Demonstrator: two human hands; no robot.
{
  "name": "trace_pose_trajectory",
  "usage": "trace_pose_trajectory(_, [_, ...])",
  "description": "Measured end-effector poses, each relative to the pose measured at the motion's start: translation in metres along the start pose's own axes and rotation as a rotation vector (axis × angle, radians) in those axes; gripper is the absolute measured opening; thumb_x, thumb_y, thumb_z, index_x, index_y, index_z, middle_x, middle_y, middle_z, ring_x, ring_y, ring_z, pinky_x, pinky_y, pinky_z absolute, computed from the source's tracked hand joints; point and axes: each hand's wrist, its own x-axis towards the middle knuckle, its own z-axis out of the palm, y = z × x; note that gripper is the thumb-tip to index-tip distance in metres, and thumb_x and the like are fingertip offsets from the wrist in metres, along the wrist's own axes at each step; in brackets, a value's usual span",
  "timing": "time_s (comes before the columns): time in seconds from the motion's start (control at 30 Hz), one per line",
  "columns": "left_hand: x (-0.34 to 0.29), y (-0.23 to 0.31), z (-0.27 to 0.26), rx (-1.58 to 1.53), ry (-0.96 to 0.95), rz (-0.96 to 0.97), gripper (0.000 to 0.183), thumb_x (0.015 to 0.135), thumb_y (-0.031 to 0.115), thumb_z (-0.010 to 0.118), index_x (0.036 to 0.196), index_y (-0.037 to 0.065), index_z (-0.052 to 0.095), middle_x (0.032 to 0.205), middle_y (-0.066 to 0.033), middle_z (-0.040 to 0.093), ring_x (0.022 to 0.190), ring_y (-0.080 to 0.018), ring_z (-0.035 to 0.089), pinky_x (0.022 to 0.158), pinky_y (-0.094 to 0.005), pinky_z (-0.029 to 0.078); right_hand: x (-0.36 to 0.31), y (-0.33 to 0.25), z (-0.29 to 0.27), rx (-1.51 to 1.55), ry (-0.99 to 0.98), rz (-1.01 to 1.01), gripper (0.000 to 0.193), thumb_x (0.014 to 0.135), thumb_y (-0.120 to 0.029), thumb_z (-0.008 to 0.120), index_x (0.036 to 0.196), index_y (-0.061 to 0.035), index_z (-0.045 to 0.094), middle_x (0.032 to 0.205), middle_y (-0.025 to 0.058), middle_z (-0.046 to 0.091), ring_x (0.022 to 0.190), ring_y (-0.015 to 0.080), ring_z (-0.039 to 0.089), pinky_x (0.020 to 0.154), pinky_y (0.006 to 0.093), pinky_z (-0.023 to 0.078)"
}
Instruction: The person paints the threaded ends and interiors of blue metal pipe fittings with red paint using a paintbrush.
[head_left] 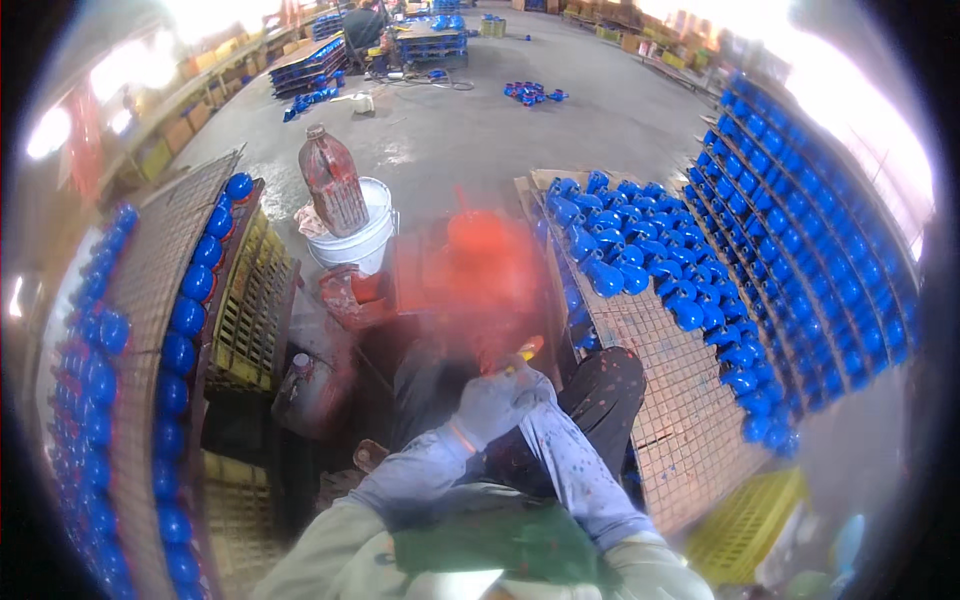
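My left hand point(484, 408), in a pale glove, and my right hand point(532, 388) are together in front of my lap, fingers curled and overlapping. A short yellow-and-orange handle-like thing point(530, 348) sticks up from the grip, seemingly in my right hand. Whatever my left fingers close on is hidden. Just beyond the hands stands a red paint-covered object point(478, 250), smeared by blur. A red-stained scoop-shaped container point(352, 295) sits to its left.
A white bucket point(365, 238) carries a red-stained plastic bottle point(332, 182). At right, a mesh rack point(690, 430) holds many glossy blue rounded parts point(640, 240); more racks of blue parts point(188, 318) stand at left. Yellow crates point(745, 525) are nearby.
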Motion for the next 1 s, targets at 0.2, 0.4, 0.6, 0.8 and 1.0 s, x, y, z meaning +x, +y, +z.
trace_pose_trajectory(0.2, [0.001,-0.007,0.009,-0.122,0.010,-0.098,0.027,0.079,0.036,0.069,0.080,0.010,0.062,0.067,-0.0116,0.059,0.060,-0.0298,0.061,0.053,-0.0393,0.046,0.000,-0.041,-0.046,0.268,0.343,0.012,0.020,0.084,-0.019,0.058,0.102,-0.0120,0.056,0.088,0.0063,0.061,0.084,0.0170,0.061,0.073,0.0274,0.046])
trace_pose_trajectory(0.4, [-0.030,-0.021,-0.003,-0.958,-0.876,-0.672,0.033,0.080,0.034,0.073,0.076,0.003,0.062,0.071,-0.0019,0.061,0.064,-0.0140,0.055,0.058,-0.0347,0.046,-0.022,-0.108,-0.055,0.513,0.387,-0.138,0.026,0.078,-0.003,0.064,0.104,-0.0076,0.059,0.093,0.0022,0.060,0.087,0.0119,0.057,0.077,0.0251,0.045])
trace_pose_trajectory(0.6, [-0.065,-0.007,0.028,-0.820,-0.565,-0.035,0.038,0.078,0.028,0.069,0.101,-0.001,0.062,0.094,-0.0117,0.063,0.088,-0.0255,0.059,0.082,-0.0381,0.046,-0.038,-0.139,-0.048,0.988,-0.010,-0.035,0.025,0.084,-0.001,0.062,0.107,-0.0072,0.058,0.095,0.0002,0.060,0.082,0.0055,0.055,0.071,0.0185,0.043])
trace_pose_trajectory(0.8, [-0.050,-0.031,0.018,-0.150,-0.342,0.121,0.033,0.076,0.025,0.060,0.104,0.007,0.063,0.092,-0.0142,0.064,0.088,-0.0337,0.059,0.081,-0.0430,0.047,-0.048,-0.133,-0.053,0.409,0.234,-0.438,0.026,0.082,-0.008,0.065,0.107,-0.0110,0.059,0.095,0.0064,0.064,0.086,0.0220,0.063,0.072,0.0297,0.048])
trace_pose_trajectory(1.0, [-0.028,-0.006,-0.034,-0.173,-0.465,0.119,0.039,0.078,0.024,0.069,0.111,0.007,0.060,0.095,-0.0124,0.065,0.080,-0.0279,0.064,0.068,-0.0376,0.050,-0.028,-0.119,-0.076,-0.172,0.347,-0.621,0.028,0.080,-0.018,0.064,0.107,-0.0133,0.057,0.084,0.0125,0.062,0.077,0.0338,0.059,0.068,0.0433,0.044])
